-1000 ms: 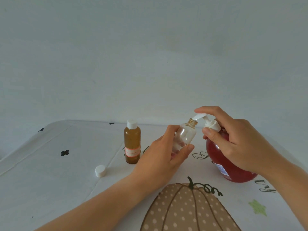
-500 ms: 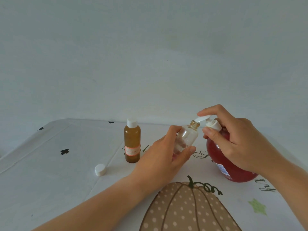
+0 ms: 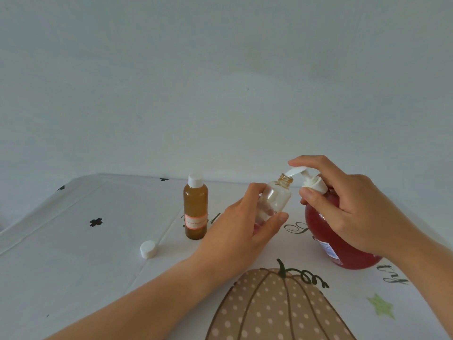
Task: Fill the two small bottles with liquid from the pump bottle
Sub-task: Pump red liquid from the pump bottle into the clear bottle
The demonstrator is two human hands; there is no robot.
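Note:
My left hand (image 3: 241, 224) grips a small clear bottle (image 3: 275, 200), uncapped and tilted, its gold-threaded neck right under the white pump spout. A little pinkish liquid shows low inside it. My right hand (image 3: 348, 207) wraps the neck of the red pump bottle (image 3: 343, 249), with the forefinger on top of the white pump head (image 3: 302, 176) and the thumb on its collar. A second small bottle (image 3: 195, 207), amber with a white cap and a pale label, stands upright to the left.
A loose white cap (image 3: 148, 249) lies on the white tablecloth (image 3: 73, 253) left of the amber bottle. The cloth carries a dotted pumpkin print (image 3: 274, 307) at the near edge. A plain pale wall rises behind the table.
The pump head dipped half a second ago and has come back up. The clear bottle has stayed under the spout, and a little liquid now shows in it.

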